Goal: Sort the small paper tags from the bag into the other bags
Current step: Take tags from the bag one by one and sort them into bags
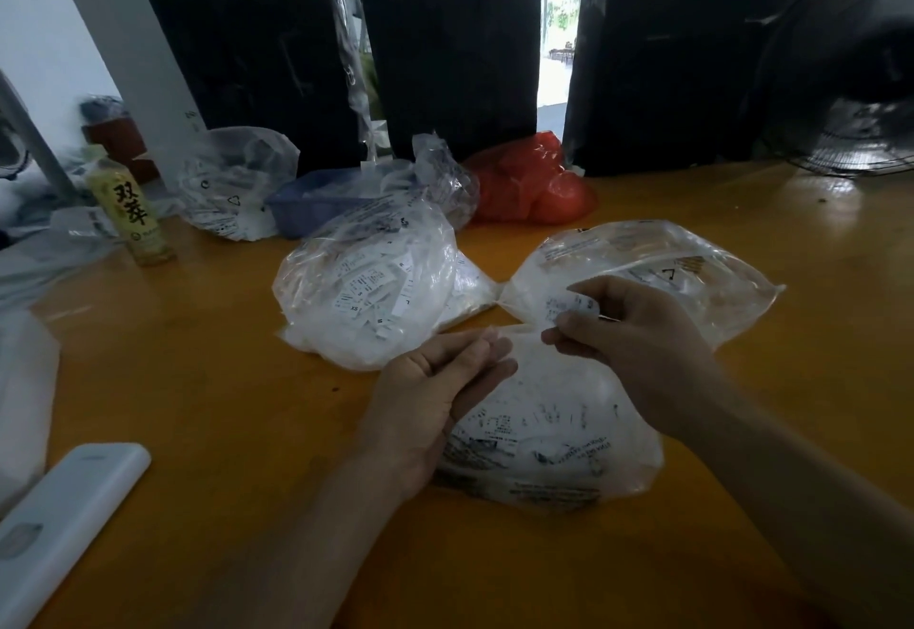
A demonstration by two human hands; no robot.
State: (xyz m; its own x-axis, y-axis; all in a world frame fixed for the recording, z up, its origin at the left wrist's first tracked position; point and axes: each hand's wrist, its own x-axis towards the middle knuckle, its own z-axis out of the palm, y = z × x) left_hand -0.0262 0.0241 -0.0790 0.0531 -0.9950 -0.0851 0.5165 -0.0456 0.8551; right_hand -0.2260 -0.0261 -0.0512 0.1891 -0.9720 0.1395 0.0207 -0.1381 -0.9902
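Both hands hover over the near bag (549, 435) on the tabletop (207, 381): right (638, 332) pinches tags (573, 306) to read them before bagging; left (440, 381) lies open, empty, steadying the bag's mouth.

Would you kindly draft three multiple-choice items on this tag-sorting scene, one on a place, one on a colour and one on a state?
1. Where does the bottle stand?
A. far left of the table
B. beside the fan
C. inside a bag

2. What colour is the bag by the black blocks?
A. green
B. red
C. yellow

3. What is the right hand doing?
A. lying flat
B. gripping the bottle
C. pinching a paper tag

Key: 1 A, it stands at the left edge; 2 B, its plastic is red; 3 C, thumb and fingers hold the tag, while the left hand is open.
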